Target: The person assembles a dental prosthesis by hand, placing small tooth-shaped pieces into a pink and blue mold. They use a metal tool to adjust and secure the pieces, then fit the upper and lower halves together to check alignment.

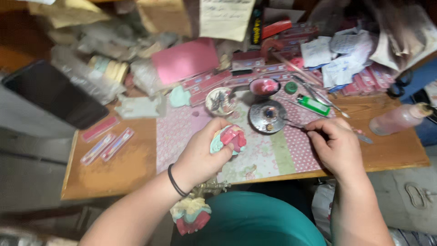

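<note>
My left hand [205,152] grips a small pink and pale-green dental cast [229,139] over the patterned mat [268,152]. A black band sits on that wrist. My right hand [334,143] pinches a thin metal instrument [296,126] whose tip reaches toward a round dark metal dish [267,116] just ahead of the cast. A second pink and cream cast on a brass-coloured frame [193,214] hangs below the table edge near my left forearm.
A wooden table [114,168] carries a small bowl [221,101], a pink dish [265,86], a green lighter [314,105], a pinkish bottle [398,119], flat red strips [107,143], a pink card [184,59], papers and clutter. A teal garment [255,223] fills the bottom.
</note>
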